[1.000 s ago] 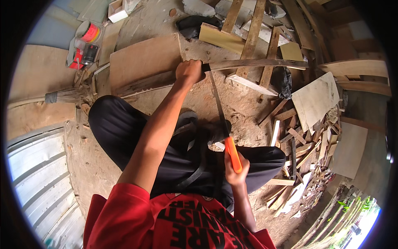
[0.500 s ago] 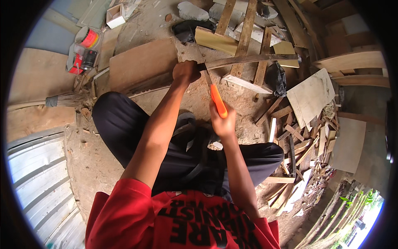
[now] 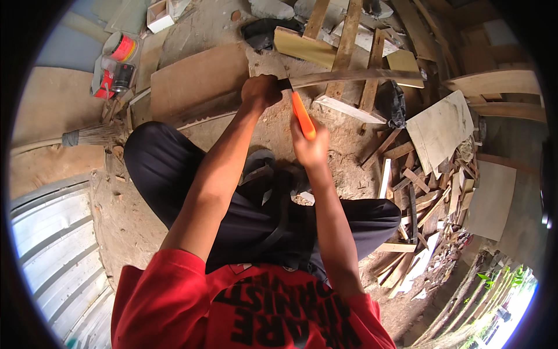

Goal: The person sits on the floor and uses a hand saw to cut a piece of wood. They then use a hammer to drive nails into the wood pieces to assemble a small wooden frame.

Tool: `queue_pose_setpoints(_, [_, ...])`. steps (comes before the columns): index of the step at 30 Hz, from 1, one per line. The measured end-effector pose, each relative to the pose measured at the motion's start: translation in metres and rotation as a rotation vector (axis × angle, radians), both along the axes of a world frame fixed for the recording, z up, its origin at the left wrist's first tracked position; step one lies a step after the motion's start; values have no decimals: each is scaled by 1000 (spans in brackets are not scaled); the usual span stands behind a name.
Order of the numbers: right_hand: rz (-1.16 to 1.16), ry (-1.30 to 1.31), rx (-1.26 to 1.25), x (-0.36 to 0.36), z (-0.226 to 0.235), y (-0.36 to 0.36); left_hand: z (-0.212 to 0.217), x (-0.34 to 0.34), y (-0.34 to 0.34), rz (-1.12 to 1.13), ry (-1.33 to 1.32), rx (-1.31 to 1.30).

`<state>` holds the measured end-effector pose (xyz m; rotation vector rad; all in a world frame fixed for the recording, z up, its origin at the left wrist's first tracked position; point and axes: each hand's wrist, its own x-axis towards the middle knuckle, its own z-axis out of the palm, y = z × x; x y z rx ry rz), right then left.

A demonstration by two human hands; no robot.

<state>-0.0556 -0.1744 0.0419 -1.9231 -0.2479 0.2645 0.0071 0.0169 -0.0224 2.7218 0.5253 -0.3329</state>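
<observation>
My right hand (image 3: 311,146) is wrapped round the orange handle of a handsaw (image 3: 302,113). Its thin blade points away from me and lies across a long, narrow wooden plank (image 3: 360,75). Just left of the blade, my left hand (image 3: 260,92) grips the same plank in a closed fist. The plank runs from the lower left, under that hand, out to the right. Where the blade meets the wood, the depth of any cut is too small to make out.
Beyond the plank lie wooden slats (image 3: 347,35), a yellowish board (image 3: 305,47) and a black bag (image 3: 264,34). A scrap-wood pile (image 3: 427,192) is at right. Paint cans (image 3: 120,46) and a stick broom (image 3: 96,135) lie left. My bent legs (image 3: 168,168) frame the near floor.
My right hand has pushed the saw forward and slightly left, so its handle is now closer to the plank. The left hand keeps its grip, shifted slightly up in view.
</observation>
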Motion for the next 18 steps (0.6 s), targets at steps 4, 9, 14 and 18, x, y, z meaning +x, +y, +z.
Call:
queue_pose_setpoints(4, [-28,-61,-15,10,-12,8,10,13,-5,-19,84,14])
queue_pose_setpoints(9, [-12,138,-36,-81,38,-71,13,-2,3,-43,40,21])
queue_pose_setpoints(14, [0,-16,-161,-137,46,-130,8,-2,3,-19,8,70])
queue_pose_setpoints(18, [-75,174,-38,-71,20,-70,8,-3,-1,-78,-80,62])
